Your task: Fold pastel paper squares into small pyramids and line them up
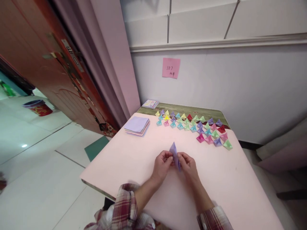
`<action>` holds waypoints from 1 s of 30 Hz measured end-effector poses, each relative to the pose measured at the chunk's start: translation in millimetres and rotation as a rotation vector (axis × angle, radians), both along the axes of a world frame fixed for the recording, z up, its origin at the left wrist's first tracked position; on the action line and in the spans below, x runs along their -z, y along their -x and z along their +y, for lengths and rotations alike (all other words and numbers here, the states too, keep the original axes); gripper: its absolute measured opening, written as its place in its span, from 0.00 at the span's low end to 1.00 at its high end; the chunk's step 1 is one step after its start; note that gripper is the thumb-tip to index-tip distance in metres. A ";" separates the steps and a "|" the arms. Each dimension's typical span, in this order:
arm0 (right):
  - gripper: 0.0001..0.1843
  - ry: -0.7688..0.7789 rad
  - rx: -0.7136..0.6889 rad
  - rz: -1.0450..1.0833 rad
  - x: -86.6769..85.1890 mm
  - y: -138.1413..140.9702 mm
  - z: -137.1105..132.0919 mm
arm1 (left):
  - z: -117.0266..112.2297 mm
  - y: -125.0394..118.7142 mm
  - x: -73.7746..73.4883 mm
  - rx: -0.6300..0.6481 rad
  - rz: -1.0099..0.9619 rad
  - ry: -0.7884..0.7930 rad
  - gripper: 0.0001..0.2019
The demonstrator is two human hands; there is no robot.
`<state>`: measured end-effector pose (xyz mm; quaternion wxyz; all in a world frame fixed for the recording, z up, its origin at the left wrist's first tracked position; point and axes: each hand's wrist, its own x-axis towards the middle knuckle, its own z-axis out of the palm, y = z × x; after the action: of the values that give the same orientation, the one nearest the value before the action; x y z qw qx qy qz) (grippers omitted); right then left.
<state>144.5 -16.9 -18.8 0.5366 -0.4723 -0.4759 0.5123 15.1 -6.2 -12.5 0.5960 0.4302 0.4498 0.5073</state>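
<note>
A folded purple paper piece (174, 153) stands upright between my hands above the pink table sheet (134, 159). My left hand (162, 165) pinches its left side with closed fingers. On its right side my right hand (188, 165) pinches it the same way. Behind them, several small folded paper shapes (194, 126) in purple, green, pink, blue and yellow lie in rows. A stack of square coloured papers (137, 125), purple on top, rests at the left of the table.
A small paper pack (150, 103) lies at the table's far left corner by the white wall. A pink note (171, 67) is stuck on the wall. A brown door (48, 64) stands open at left; tiled floor lies below.
</note>
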 end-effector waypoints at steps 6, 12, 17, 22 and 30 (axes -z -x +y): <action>0.19 0.130 -0.061 0.155 -3.3 -3.1 0.3 | 1.9 3.9 -1.0 0.016 -0.041 0.097 0.09; 0.18 0.171 -0.072 0.166 0.1 -2.4 1.0 | 2.1 5.8 -1.7 0.063 -0.154 0.198 0.15; 0.18 0.172 -0.071 0.167 -0.6 -3.3 0.7 | 0.3 6.5 -6.7 0.109 -0.225 0.230 0.19; 0.19 0.168 -0.065 0.145 -1.6 -4.1 0.5 | -0.6 5.2 -6.2 0.078 -0.178 0.195 0.19; 0.19 0.165 -0.075 0.150 -4.2 -4.0 -0.7 | -1.4 4.5 -11.3 0.091 -0.123 0.152 0.17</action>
<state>148.4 -17.6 -14.6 0.5104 -0.4570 -0.4078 0.6036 10.6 -7.6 -1.2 0.6760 0.3717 0.4295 0.4694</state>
